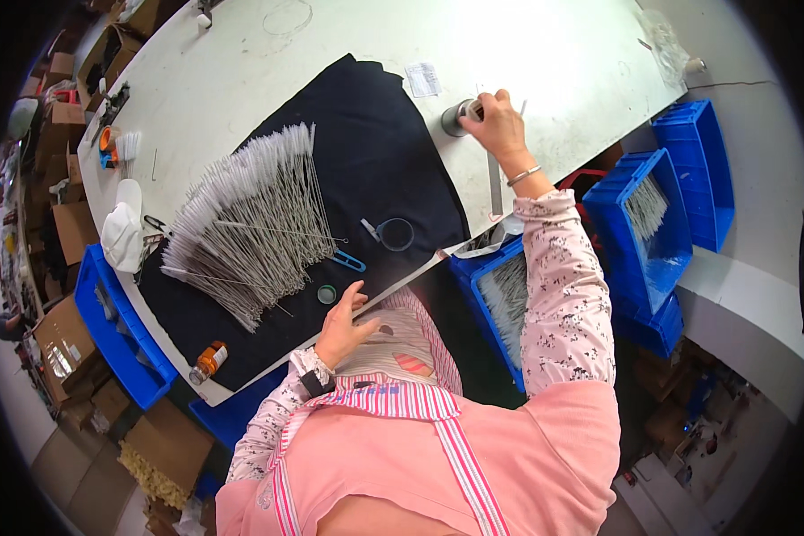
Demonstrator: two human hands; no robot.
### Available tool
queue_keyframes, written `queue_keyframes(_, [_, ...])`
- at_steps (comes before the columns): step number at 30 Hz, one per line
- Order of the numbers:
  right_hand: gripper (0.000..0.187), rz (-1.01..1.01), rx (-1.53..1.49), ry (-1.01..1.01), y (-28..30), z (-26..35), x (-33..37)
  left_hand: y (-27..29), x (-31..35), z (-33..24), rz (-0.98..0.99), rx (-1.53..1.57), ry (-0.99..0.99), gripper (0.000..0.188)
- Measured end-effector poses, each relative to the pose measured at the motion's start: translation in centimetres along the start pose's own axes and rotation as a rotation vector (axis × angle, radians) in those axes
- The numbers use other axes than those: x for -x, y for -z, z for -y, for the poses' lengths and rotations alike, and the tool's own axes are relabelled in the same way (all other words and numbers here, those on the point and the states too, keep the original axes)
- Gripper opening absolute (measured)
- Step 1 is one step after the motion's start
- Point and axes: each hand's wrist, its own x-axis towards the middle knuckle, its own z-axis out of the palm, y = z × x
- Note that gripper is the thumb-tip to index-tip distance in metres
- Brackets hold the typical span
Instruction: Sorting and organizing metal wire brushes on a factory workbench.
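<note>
My right hand (500, 127) reaches out over the white table, fingers bent round the mouth of a small dark can (456, 119). The can looks tilted; whatever is inside is mostly hidden by the fingers. My left hand (342, 332) is at the near table edge, fingers apart, holding nothing. Beyond it, a dense heap of thin wire brushes (250, 228) with white bristles lies on a dark cloth (357, 125). A small green-rimmed cap (327, 294), a round clear dish (396, 234) and a blue-handled tool (349, 261) lie closer to that hand.
A steel ruler (495, 183) and a paper slip (422, 79) lie on the table. An orange bottle (208, 362) stands near the left corner, a white cap (125, 228) farther back. Blue bins with brushes (639, 228) are on the right; another blue bin (125, 330) sits left.
</note>
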Motion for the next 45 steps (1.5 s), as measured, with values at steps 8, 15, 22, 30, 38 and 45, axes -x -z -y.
queue_keyframes(8, [0.040,0.119,0.204,-0.060,0.3,0.7,-1.6,2.5,0.4,2.8,-0.151,0.019,0.083,0.073])
queue_keyframes(15, [0.047,0.109,-0.068,0.394,-1.4,10.8,6.7,4.7,1.4,4.2,-0.164,0.020,0.039,0.067])
queue_keyframes(22, [0.025,0.264,0.641,0.511,-10.0,14.9,19.5,5.9,5.2,6.5,-0.162,0.034,0.036,0.065])
queue_keyframes(30, [0.054,0.602,-0.117,-0.104,-5.3,13.7,12.4,6.8,8.4,10.0,-0.098,0.050,-0.005,0.062])
queue_keyframes(38, [0.068,-0.154,-1.057,-0.192,1.0,7.1,1.1,4.6,4.1,7.0,-0.102,0.038,0.006,0.059])
queue_keyframes(45, [0.067,-0.396,-0.907,-0.200,-4.3,-3.0,0.4,1.0,-5.0,-0.7,-0.075,0.055,-0.042,0.055])
